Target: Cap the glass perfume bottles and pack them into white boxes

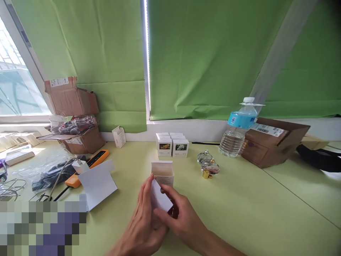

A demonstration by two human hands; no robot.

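Between my two hands is a small plain white carton [161, 197], tilted, with one blank face turned up. My left hand [145, 213] wraps its left side, while the fingers and thumb of my right hand [181, 213] close on its right edge. Much of the carton's lower part is hidden behind the hands. Just beyond them stands another small white box [163, 174] with its top flap raised and a brownish inside showing. Farther back, several white boxes [165, 148] with flower pictures stand in a tight group. Small clear glass bottles [208, 163] with gold parts lie clustered to the right.
A large water bottle [236, 131] leans near an open cardboard box [269, 144] at right. On the left are a white sheet [98, 185], an orange power strip [93, 163], cables and stacked cardboard boxes [77, 117]. A lone white carton [119, 137] stands by the wall.
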